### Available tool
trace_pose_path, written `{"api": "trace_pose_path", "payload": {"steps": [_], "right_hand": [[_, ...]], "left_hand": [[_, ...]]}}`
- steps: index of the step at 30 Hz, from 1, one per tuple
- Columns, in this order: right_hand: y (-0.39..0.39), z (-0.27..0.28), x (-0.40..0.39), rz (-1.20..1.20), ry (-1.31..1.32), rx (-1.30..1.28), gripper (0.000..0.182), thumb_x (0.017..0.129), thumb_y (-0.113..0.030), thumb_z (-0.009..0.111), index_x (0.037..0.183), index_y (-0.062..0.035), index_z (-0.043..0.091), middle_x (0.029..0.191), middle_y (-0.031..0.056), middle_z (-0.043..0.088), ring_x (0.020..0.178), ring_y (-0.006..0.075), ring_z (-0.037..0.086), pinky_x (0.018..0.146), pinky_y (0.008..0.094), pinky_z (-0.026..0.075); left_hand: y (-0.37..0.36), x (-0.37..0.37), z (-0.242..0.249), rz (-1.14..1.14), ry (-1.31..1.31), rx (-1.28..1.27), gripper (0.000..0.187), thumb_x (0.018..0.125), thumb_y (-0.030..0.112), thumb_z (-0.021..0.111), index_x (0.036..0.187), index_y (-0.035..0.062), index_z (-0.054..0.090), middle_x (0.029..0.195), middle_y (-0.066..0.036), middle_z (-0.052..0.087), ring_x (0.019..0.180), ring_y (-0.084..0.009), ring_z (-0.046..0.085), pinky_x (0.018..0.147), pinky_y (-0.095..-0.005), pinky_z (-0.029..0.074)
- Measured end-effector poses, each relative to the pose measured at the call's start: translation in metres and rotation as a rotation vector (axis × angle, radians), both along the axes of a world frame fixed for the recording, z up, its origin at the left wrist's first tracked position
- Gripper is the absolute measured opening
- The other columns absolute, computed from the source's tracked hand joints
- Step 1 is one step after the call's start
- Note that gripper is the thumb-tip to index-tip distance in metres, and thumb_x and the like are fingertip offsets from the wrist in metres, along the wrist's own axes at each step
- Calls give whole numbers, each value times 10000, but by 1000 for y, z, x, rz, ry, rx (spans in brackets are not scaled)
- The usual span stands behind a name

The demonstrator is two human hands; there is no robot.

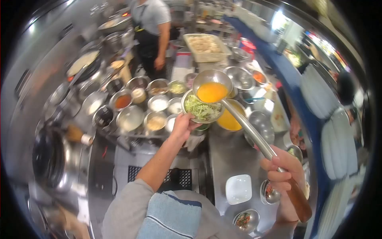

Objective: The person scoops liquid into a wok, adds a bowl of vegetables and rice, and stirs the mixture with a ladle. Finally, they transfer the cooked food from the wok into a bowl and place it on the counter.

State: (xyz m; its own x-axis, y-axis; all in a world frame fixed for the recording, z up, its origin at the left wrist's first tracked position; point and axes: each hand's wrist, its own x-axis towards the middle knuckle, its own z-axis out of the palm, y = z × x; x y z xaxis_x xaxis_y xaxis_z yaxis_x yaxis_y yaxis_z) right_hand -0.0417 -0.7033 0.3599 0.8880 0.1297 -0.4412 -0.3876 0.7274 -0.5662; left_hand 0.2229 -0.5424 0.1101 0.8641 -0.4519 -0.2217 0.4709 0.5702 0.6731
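Observation:
My right hand [284, 171] is wrapped round the long handle of a steel ladle [250, 129]. Orange-yellow liquid [211, 92], like beaten egg, lies in the ladle's bowl. My left hand [186, 126] grips the near-left rim of a metal bowl [185, 112] full of shredded pale-green vegetable [201, 108]. The ladle's bowl overlaps the far edge of this metal bowl in the view. Just right of it stands a larger bowl of yellow liquid [230, 116], partly hidden behind the ladle handle.
Several seasoning bowls stand to the left, one with red sauce [122, 101]. A white square bowl [238, 189] sits on the steel counter [225, 153]. A wok [83, 63] is at far left. Another person [153, 36] stands beyond, near a crate [207, 47]. Stacked plates [338, 143] line the right.

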Motion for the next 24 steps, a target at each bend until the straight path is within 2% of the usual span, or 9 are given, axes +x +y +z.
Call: {"api": "trace_pose_path", "payload": {"steps": [7, 12, 15, 16, 19, 20, 23, 24], "right_hand": [[83, -19, 55, 466, 51, 202, 446, 902, -40, 473, 1319, 0, 318, 783, 59, 453, 437, 38, 391, 305, 197, 384], [195, -18, 126, 745, 81, 180, 418, 922, -47, 439, 1322, 14, 337, 793, 43, 420, 454, 26, 391, 295, 186, 319], [276, -31, 175, 903, 85, 423, 489, 968, -58, 310, 1411, 38, 126, 851, 70, 346, 521, 60, 391, 378, 218, 336], [306, -36, 190, 968, 123, 555, 498, 979, -95, 296, 1419, 47, 110, 858, 74, 342, 536, 75, 404, 393, 226, 352], [407, -46, 231, 1048, 180, 585, 503, 984, -116, 285, 1420, 52, 98, 871, 85, 344, 559, 94, 417, 402, 238, 366], [442, -60, 250, 1169, 210, 692, 490, 991, -138, 272, 1408, 66, 114, 886, 89, 349, 580, 110, 432, 413, 253, 380], [542, -86, 289, 1250, 337, 712, 437, 987, -116, 294, 1358, 89, 184, 893, 94, 357, 564, 100, 432, 391, 241, 362], [575, -102, 304, 1295, 316, 634, 383, 977, -94, 329, 1308, 81, 251, 858, 78, 377, 543, 87, 424, 378, 227, 337]], "left_hand": [[195, -37, -11, 387, -28, 100, 292, 812, 6, 477, 1097, -57, 487, 1063, -159, 593, 926, -251, 630, 775, -402, 568], [347, -73, -3, 739, -21, 137, 294, 805, 9, 486, 1095, -37, 500, 1050, -139, 602, 891, -235, 639, 774, -401, 564], [430, -105, 7, 931, 12, 194, 295, 792, 10, 489, 1083, -23, 519, 1047, -119, 597, 915, -218, 626, 775, -403, 562], [458, -119, 7, 992, 40, 214, 301, 790, 11, 488, 1088, -22, 520, 1046, -118, 595, 924, -216, 621, 778, -405, 562], [526, -169, -4, 1162, 94, 230, 331, 786, 12, 485, 1113, -27, 513, 1048, -125, 594, 945, -216, 608, 759, -406, 561], [542, -189, -5, 1202, 95, 229, 334, 786, 14, 485, 1117, -29, 511, 1048, -126, 595, 945, -220, 608, 751, -406, 560], [566, -240, -7, 1367, 176, 231, 340, 784, 19, 485, 1119, -35, 509, 1053, -136, 596, 951, -238, 607, 742, -414, 558], [570, -255, -8, 1429, 211, 230, 341, 783, 21, 485, 1118, -38, 508, 1055, -140, 597, 954, -245, 607, 741, -417, 558]]}}
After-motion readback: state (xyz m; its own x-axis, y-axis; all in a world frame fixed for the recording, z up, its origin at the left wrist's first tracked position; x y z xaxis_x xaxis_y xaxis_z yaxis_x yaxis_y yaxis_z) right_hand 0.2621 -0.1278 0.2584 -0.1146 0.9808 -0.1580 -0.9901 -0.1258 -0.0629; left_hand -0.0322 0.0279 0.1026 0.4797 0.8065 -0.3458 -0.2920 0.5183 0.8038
